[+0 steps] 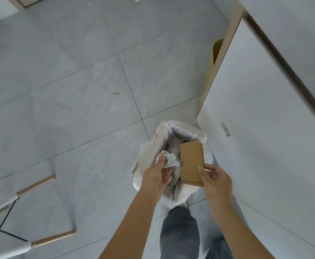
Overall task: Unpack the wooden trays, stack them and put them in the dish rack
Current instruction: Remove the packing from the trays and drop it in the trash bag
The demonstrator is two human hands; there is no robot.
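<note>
Hands (157,174) gripping paper (168,160), cardboard (191,161)

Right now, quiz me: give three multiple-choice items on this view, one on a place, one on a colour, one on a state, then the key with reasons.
1. Where is the trash bag?
A. On the tiled floor beside the white cabinet
B. On a countertop
C. Hanging from a chair

2. What colour is the flat cardboard piece?
A. Blue
B. Brown
C. Black

3. What is the left hand doing?
A. Resting empty at the person's side
B. Gripping the bag's rim
C. Holding crumpled paper over the bag's open mouth

Key:
1. A, the bag stands on grey floor tiles next to the cabinet door.
2. B, the piece in the right hand is plain brown.
3. C, the fingers pinch the crumpled paper above the opening.
</note>
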